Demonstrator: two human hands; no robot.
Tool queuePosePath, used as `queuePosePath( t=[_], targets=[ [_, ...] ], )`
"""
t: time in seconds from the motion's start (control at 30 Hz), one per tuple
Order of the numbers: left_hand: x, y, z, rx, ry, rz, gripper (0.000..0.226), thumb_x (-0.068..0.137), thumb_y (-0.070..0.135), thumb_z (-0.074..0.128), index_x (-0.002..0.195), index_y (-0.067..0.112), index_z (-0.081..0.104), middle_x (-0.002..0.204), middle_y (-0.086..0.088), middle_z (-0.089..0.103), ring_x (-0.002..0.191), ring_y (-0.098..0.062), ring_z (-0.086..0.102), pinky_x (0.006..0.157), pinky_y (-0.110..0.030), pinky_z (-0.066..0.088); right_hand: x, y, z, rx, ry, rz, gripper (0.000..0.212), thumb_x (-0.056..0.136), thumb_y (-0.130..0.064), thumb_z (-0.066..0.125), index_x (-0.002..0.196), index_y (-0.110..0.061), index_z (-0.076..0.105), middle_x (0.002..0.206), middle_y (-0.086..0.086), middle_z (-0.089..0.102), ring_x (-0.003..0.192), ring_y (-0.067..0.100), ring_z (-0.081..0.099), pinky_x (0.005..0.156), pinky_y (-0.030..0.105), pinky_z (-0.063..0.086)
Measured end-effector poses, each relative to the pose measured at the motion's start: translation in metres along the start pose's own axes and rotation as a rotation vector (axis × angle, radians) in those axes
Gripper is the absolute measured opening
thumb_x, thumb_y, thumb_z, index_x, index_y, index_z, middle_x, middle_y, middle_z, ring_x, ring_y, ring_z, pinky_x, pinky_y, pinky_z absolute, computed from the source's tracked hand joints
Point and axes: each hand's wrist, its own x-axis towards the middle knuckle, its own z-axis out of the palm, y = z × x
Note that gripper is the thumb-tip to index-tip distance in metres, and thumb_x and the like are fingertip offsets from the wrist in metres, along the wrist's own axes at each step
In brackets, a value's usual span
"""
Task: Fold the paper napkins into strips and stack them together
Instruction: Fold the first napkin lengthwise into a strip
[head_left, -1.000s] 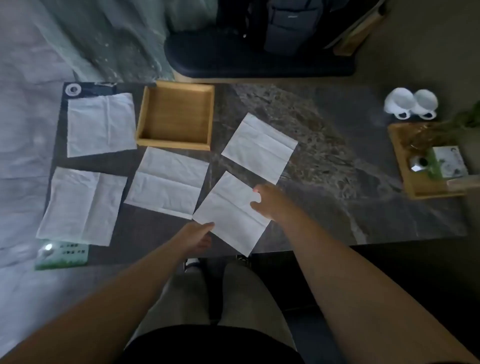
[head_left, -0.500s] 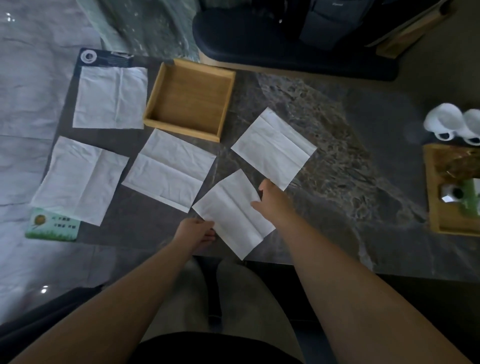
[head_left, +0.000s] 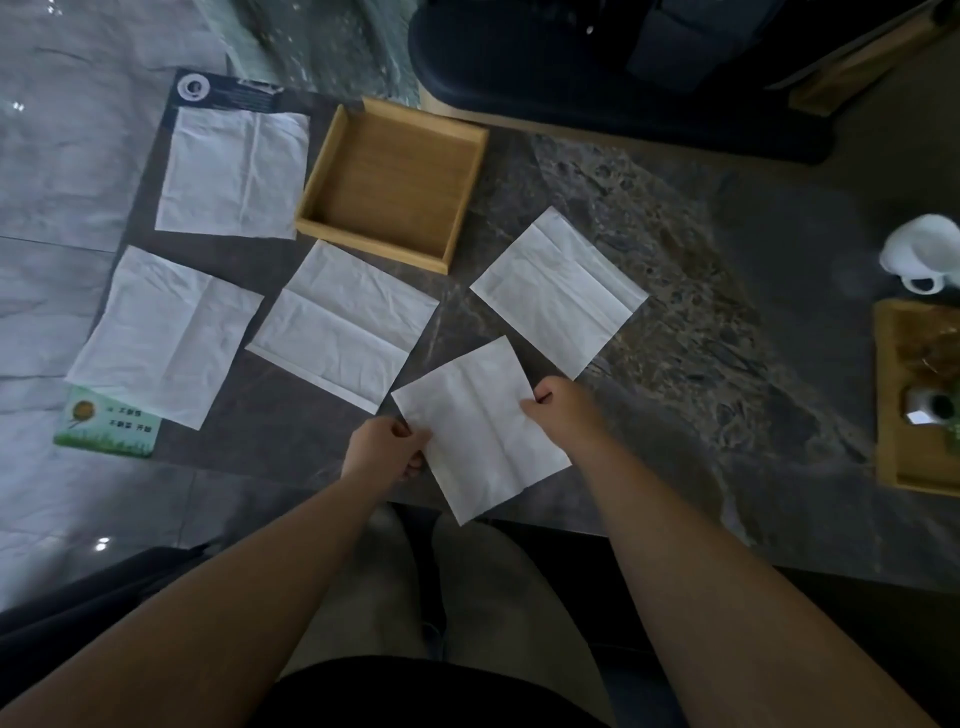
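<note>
Several white paper napkins lie unfolded on the dark marble table (head_left: 675, 322). The nearest napkin (head_left: 478, 426) sits at the front edge, its near corner hanging over the rim. My left hand (head_left: 387, 449) pinches its left corner and my right hand (head_left: 558, 410) pinches its right edge. Another napkin (head_left: 558, 291) lies just beyond, to the right. A third napkin (head_left: 343, 325) lies left of centre, with two more at the far left, one napkin (head_left: 166, 332) nearer and one napkin (head_left: 234, 174) at the back.
An empty wooden tray (head_left: 392, 182) stands at the back, between the napkins. A wooden tray (head_left: 919, 400) with small items and a white cup (head_left: 922, 254) sit at the right edge. A green card (head_left: 106, 428) lies at the table's left front corner. My knees are below the table edge.
Both hands have closed onto the nearest napkin's edges, where before they only lay against it. The napkin has turned slightly and slid toward me over the table edge.
</note>
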Motion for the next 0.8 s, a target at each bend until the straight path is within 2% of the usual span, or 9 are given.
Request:
queuePosePath(
  t=[0.1, 0.33, 0.5, 0.53, 0.6, 0.67, 0.73, 0.8],
  targets=[
    [0.003, 0.006, -0.004, 0.055, -0.013, 0.038, 0.031, 0.092, 0.030, 0.077, 0.078, 0.005, 0.066, 0.062, -0.007, 0.074, 0.061, -0.029, 0.075, 0.065, -0.046, 0.066, -0.004, 0.006, -0.002, 0.013, 0.020, -0.004, 0.024, 0.100, -0.037, 0.071, 0.086, -0.021, 0.059, 0.080, -0.001, 0.061, 0.071, 0.016, 0.058, 0.060, 0.030, 0.039],
    [0.021, 0.027, -0.013, 0.186, -0.003, 0.197, 0.020, 0.097, 0.024, 0.068, 0.087, 0.008, 0.061, 0.064, -0.010, 0.073, 0.050, -0.025, 0.071, 0.055, -0.043, 0.065, -0.014, 0.014, -0.004, 0.143, 0.027, 0.027, 0.023, 0.102, -0.039, 0.067, 0.104, -0.016, 0.067, 0.093, -0.001, 0.070, 0.084, 0.016, 0.067, 0.064, 0.029, 0.046],
    [0.031, 0.038, -0.017, 0.295, 0.017, 0.299, 0.014, 0.098, 0.025, 0.063, 0.086, 0.020, 0.059, 0.072, -0.005, 0.072, 0.057, -0.025, 0.071, 0.060, -0.046, 0.065, -0.027, 0.013, -0.002, 0.266, 0.103, 0.079, 0.019, 0.103, -0.035, 0.065, 0.103, -0.016, 0.067, 0.092, -0.002, 0.068, 0.081, 0.013, 0.063, 0.061, 0.027, 0.040],
    [0.030, 0.038, -0.016, 0.367, 0.043, 0.354, 0.013, 0.098, 0.028, 0.063, 0.087, 0.021, 0.059, 0.079, -0.002, 0.071, 0.065, -0.025, 0.071, 0.065, -0.047, 0.064, -0.030, 0.013, -0.001, 0.281, 0.118, 0.088, 0.019, 0.103, -0.034, 0.064, 0.101, -0.015, 0.067, 0.091, -0.002, 0.068, 0.080, 0.012, 0.063, 0.061, 0.027, 0.040],
    [0.021, 0.034, -0.010, 0.533, 0.077, 0.495, 0.009, 0.097, 0.031, 0.061, 0.099, 0.022, 0.063, 0.104, 0.001, 0.066, 0.092, -0.024, 0.068, 0.078, -0.046, 0.060, -0.033, 0.013, -0.001, 0.325, 0.155, 0.095, 0.019, 0.102, -0.035, 0.065, 0.098, -0.016, 0.067, 0.090, -0.002, 0.070, 0.080, 0.013, 0.065, 0.061, 0.027, 0.042],
    [0.011, 0.024, -0.001, 0.666, 0.027, 0.619, 0.030, 0.098, 0.032, 0.061, 0.126, 0.023, 0.064, 0.136, 0.000, 0.055, 0.123, -0.025, 0.056, 0.096, -0.048, 0.054, -0.035, 0.013, -0.001, 0.373, 0.186, 0.099, 0.019, 0.102, -0.035, 0.065, 0.095, -0.017, 0.067, 0.090, -0.002, 0.071, 0.079, 0.015, 0.067, 0.062, 0.029, 0.049],
    [0.002, 0.009, 0.009, 0.817, -0.045, 0.701, 0.054, 0.099, 0.037, 0.059, 0.150, 0.023, 0.048, 0.161, -0.003, 0.036, 0.145, -0.030, 0.039, 0.114, -0.050, 0.041, -0.037, 0.013, 0.001, 0.403, 0.197, 0.103, 0.018, 0.102, -0.035, 0.066, 0.095, -0.018, 0.065, 0.090, -0.002, 0.070, 0.079, 0.016, 0.068, 0.069, 0.035, 0.057],
    [-0.001, -0.006, 0.015, 0.943, -0.078, 0.753, 0.066, 0.102, 0.045, 0.051, 0.161, 0.024, 0.029, 0.172, -0.004, 0.017, 0.156, -0.031, 0.021, 0.123, -0.051, 0.027, -0.038, 0.014, 0.000, 0.436, 0.194, 0.109, 0.019, 0.102, -0.036, 0.067, 0.095, -0.018, 0.065, 0.092, -0.001, 0.071, 0.082, 0.017, 0.070, 0.075, 0.041, 0.063]
  ],
)
